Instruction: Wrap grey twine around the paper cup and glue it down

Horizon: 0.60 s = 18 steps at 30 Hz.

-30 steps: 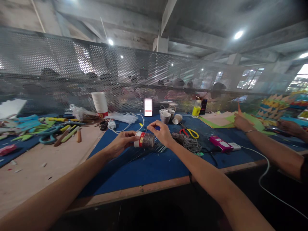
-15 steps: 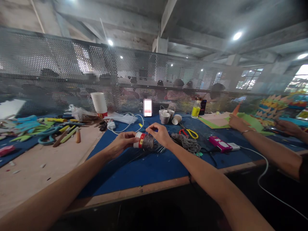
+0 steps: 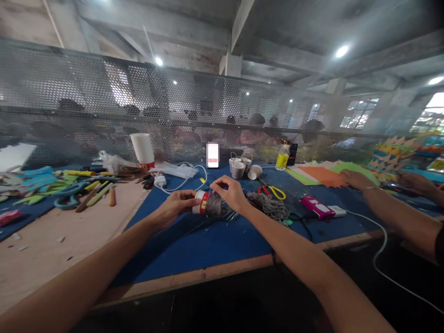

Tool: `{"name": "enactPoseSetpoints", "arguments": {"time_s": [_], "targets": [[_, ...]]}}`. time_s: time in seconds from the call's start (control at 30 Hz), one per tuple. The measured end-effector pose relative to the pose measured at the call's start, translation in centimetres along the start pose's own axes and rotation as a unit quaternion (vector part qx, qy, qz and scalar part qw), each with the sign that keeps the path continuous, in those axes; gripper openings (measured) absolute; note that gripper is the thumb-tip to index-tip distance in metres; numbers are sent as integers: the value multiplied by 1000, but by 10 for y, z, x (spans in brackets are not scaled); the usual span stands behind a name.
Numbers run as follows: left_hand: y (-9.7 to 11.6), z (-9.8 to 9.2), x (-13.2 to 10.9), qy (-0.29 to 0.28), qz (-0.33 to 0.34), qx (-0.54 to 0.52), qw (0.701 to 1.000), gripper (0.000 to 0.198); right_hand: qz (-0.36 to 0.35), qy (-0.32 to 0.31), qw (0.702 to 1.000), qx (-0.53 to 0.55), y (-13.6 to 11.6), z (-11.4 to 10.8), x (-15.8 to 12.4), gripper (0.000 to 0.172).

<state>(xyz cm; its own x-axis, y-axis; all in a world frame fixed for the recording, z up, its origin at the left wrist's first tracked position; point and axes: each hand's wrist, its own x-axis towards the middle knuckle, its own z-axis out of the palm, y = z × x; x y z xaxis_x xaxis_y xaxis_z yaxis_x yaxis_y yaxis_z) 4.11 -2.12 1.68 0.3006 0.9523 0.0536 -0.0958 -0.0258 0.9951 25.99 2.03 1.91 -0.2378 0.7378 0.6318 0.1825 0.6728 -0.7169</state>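
Note:
My left hand is closed around the rim end of a white and red paper cup, which lies on its side in the air over the blue mat. Grey yarn is wound around the cup's other end. Beside it, my right hand has its fingertips pinched together just above the wound part, on what looks like the yarn's strand. A loose heap of grey yarn lies behind and right of my right wrist. Thin clear strips stick out below that hand.
Yellow-and-red-handled scissors, small wrapped cups and a bottle stand or lie farther back. A magenta box with a cable is at right. Another person's hand touches coloured paper. Tools and stacked cups are left.
My hands and the cup have barely moved. At right, the other person's hand has shifted right, and an orange sheet that was held up now lies flat on the paper pile.

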Motion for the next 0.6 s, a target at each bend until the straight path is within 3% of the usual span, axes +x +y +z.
{"name": "enactPoseSetpoints", "arguments": {"time_s": [0.13, 0.6], "targets": [[-1, -1, 1, -2, -6, -6, 1000, 23, -20, 4, 1000, 2, -6, -1, -1, 17], [-2, -3, 3, 6, 13, -3, 1000, 20, 13, -6, 1000, 15, -5, -3, 1, 20]]}}
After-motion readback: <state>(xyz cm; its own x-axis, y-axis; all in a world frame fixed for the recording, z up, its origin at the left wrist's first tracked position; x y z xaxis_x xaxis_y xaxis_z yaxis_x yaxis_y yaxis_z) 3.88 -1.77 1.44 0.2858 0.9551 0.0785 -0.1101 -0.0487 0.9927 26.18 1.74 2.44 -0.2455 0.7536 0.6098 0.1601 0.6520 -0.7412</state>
